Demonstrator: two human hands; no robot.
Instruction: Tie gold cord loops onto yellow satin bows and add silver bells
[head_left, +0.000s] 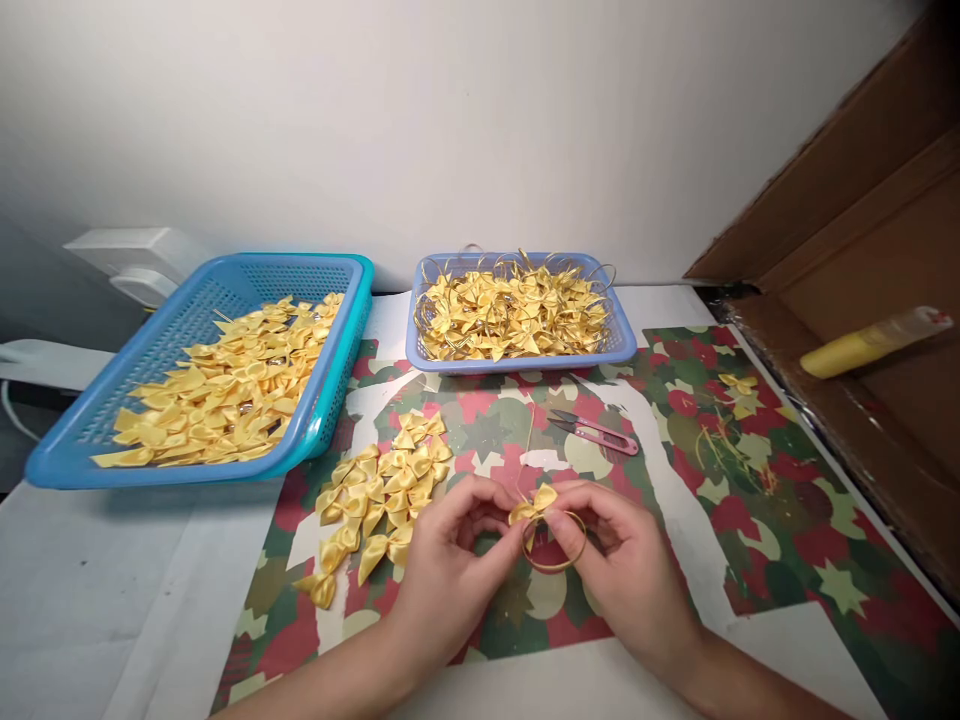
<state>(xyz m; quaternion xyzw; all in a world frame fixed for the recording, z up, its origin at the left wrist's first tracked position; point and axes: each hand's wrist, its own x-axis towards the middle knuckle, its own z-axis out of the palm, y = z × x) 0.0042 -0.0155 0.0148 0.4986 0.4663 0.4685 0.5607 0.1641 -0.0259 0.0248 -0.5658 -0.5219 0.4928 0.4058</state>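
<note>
Fingers of my right hand (626, 550) are closed on a yellow satin bow (541, 498) and a thin gold ring (555, 568) that hangs below it. My left hand (465, 555) pinches at the bow's left edge, its fingertips partly hidden. A fine thread (530, 430) runs up from the bow over the mat. Beyond my hands lie pink-handled thread snips (594, 432), their dark blades pointing left. Several loose yellow bows (386, 490) are spread to the left of my left hand.
A blue basket (64, 450) of bows stands at the left, nested in a teal one. At the back, another blue basket (525, 364) holds bows with gold rings. Thread scraps (731, 455) litter the patterned mat's right side. A cardboard wall (862, 180) and a yellow tube (862, 345) border the right.
</note>
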